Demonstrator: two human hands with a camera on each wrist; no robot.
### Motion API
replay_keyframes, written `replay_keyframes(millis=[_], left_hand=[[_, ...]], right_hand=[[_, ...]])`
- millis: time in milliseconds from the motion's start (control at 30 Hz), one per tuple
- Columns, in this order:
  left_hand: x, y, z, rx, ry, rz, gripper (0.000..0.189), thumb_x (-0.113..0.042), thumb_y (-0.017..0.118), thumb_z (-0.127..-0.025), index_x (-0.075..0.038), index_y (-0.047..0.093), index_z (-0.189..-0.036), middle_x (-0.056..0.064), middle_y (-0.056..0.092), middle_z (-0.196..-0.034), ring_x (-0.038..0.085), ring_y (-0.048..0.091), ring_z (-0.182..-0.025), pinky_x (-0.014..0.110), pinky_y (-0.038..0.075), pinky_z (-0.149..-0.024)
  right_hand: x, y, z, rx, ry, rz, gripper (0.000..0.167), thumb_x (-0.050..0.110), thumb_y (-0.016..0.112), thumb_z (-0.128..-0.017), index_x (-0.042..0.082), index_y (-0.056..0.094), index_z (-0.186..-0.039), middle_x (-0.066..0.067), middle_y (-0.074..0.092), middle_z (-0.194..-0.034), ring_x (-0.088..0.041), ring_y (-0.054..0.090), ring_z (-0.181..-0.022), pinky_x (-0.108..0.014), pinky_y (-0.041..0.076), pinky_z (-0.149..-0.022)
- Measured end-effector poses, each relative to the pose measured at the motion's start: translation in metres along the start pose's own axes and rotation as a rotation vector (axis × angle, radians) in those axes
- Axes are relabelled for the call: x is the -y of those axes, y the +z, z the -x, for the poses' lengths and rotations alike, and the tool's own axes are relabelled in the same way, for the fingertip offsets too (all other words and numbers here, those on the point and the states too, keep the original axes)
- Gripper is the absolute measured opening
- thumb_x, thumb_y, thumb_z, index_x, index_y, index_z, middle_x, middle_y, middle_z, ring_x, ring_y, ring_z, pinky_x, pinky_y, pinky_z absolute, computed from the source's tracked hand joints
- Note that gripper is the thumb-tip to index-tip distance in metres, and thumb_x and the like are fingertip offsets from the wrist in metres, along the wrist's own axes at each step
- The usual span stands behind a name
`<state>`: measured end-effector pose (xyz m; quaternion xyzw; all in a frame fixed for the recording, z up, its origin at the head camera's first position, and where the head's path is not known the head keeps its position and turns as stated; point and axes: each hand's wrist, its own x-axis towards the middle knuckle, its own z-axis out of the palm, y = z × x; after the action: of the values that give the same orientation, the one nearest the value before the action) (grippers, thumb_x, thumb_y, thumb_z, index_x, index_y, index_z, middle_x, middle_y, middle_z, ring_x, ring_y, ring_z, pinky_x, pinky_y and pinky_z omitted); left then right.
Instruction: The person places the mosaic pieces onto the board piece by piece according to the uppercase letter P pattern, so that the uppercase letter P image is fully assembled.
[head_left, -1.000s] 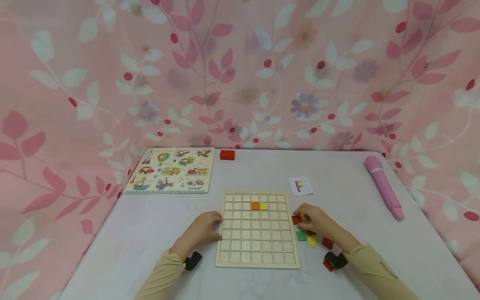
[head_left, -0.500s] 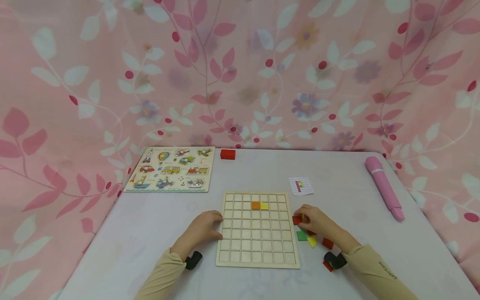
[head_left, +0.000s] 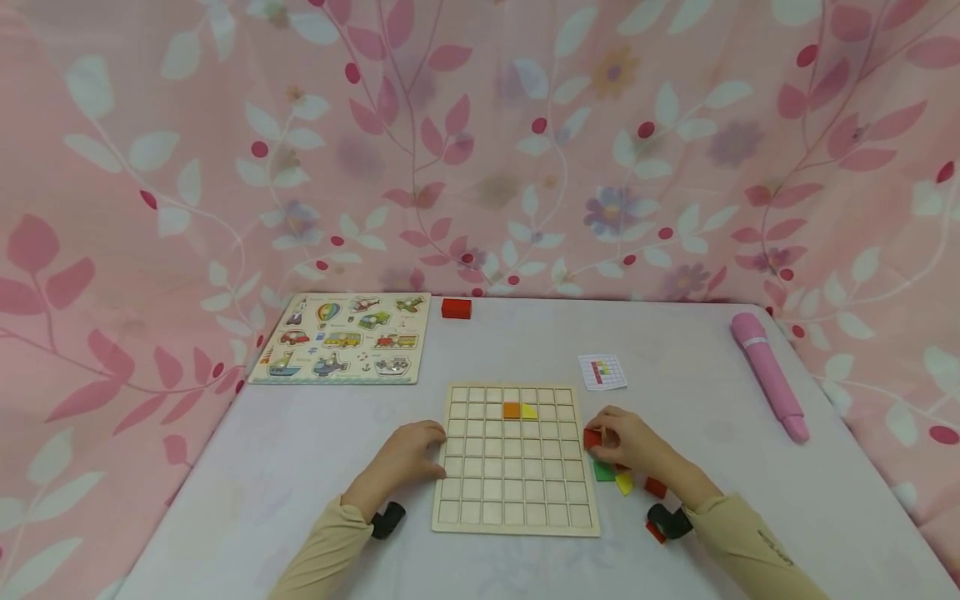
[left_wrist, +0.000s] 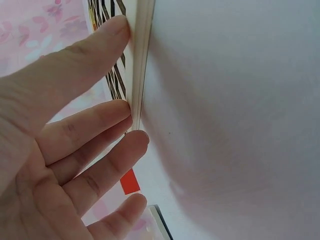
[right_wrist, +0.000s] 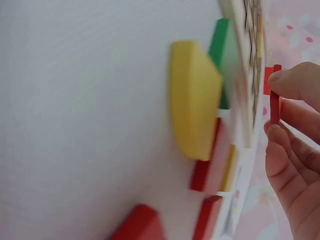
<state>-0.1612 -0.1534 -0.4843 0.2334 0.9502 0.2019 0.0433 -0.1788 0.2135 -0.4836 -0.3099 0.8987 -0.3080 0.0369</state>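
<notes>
A pale wooden grid board lies at the table's middle, bearing an orange square tile and a yellow tile with one curved side. Against its left edge rest the thumb and fingertips of my left hand, fingers extended, as the left wrist view confirms. Just off the right edge, my right hand pinches a red tile between thumb and fingers. Below that hand lie a green tile, a yellow tile and several red tiles, one red tile near the wrist.
A small printed pattern card sits beyond the board's right corner. Farther back are a vehicle picture puzzle at left and a red block. A pink microphone-shaped object lies at the right.
My right hand has taken the red tile into a pinch and tilted it up slightly beside the board. The left hand stays at the board's edge.
</notes>
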Motion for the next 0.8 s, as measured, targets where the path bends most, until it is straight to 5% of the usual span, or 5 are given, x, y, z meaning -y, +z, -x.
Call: replay_keyframes(millis=[800], left_hand=[[-0.003,-0.001,0.002,0.016,0.007,0.004,0.048,-0.017,0.082,-0.059,0.004,0.064,-0.098,0.01,0.059,-0.102,0.027,0.054,-0.097,0.038,0.042,-0.085]], right_hand=[[0.036,-0.003,-0.052,-0.016,-0.149,0.006,0.023,0.011,0.072,-0.074,0.001,0.066,-0.093,0.003,0.048,-0.077,-0.011,0.045,-0.067,-0.019,0.043,-0.054]])
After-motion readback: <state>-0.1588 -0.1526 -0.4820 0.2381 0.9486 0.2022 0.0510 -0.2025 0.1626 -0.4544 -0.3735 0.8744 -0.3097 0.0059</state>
